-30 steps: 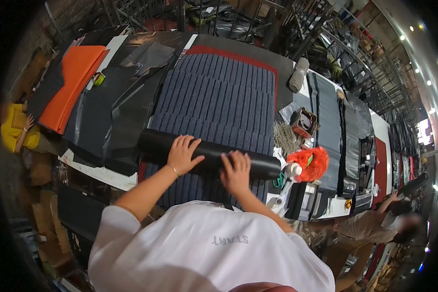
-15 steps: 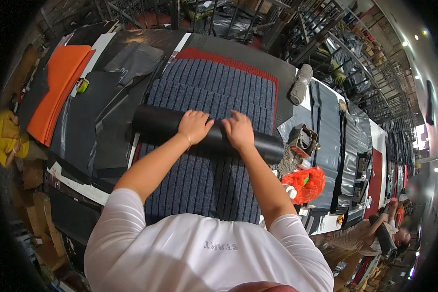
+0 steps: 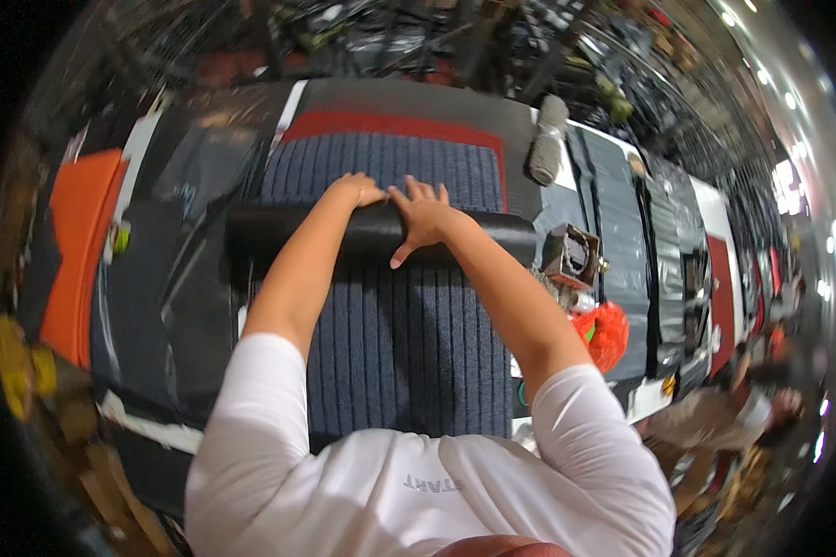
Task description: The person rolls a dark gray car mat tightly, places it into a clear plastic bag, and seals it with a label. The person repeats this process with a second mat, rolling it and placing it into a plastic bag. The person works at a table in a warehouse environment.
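A black roll of sheet material lies crosswise over a blue-grey ribbed mat. My left hand rests on the roll's far upper side, its fingers lying flat toward the right. Just to its right, my right hand is spread across the top of the roll, thumb pointing back toward me. Both hands touch the roll without gripping around it. Beyond the roll, the ribbed mat shows again, and a red mat peeks out along its far and right edges.
Orange folded sheet and a yellow-green tape measure lie left. On the right are a grey rolled mat, an open box and an orange-red plastic bag. Another person is at the far right.
The roll now lies farther along the ribbed mat, away from me, with both hands stretched farther forward. The hands are closer together, and the right fingers have spread. My view has shifted.
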`<action>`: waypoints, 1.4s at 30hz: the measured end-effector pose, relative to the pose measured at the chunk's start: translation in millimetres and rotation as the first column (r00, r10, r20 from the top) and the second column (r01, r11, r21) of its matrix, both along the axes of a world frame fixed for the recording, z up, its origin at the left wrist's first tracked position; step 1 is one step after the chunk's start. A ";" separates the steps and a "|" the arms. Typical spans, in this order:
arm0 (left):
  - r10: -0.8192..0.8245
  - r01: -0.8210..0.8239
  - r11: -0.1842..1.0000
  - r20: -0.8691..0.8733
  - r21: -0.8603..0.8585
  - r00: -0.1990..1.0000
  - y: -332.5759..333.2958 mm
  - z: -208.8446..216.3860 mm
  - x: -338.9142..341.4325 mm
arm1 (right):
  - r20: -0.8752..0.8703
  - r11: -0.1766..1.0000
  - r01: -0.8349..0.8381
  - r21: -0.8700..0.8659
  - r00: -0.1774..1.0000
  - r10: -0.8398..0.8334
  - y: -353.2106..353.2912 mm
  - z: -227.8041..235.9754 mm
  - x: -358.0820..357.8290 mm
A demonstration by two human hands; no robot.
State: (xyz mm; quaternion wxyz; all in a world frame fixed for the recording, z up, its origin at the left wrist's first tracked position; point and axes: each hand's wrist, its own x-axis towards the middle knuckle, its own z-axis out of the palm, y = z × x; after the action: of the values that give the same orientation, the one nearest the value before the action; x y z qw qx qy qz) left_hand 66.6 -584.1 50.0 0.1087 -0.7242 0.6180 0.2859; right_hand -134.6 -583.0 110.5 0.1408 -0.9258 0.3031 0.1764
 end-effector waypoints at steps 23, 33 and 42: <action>-0.246 0.011 0.726 -0.244 -0.687 0.938 425.8 47.6 -151.1 | 0.432 0.952 0.118 -0.283 0.902 0.017 384.1 -12.6 -156.0; -0.277 -0.232 0.113 -0.255 -0.966 0.926 394.4 228.3 -192.8 | 0.440 0.829 0.557 0.051 0.733 -0.519 475.7 43.4 -318.2; -0.291 -0.655 0.437 -0.786 -0.616 0.545 308.5 170.3 -321.1 | 0.392 0.283 0.852 0.440 0.101 -0.914 534.7 109.1 -565.9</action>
State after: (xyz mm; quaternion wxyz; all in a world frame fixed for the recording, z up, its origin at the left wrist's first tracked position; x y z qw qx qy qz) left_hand -254.4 -275.6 220.3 -0.6160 -0.5193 0.5450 0.2322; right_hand -700.5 -48.3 219.6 0.3490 -0.5511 0.7249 -0.2214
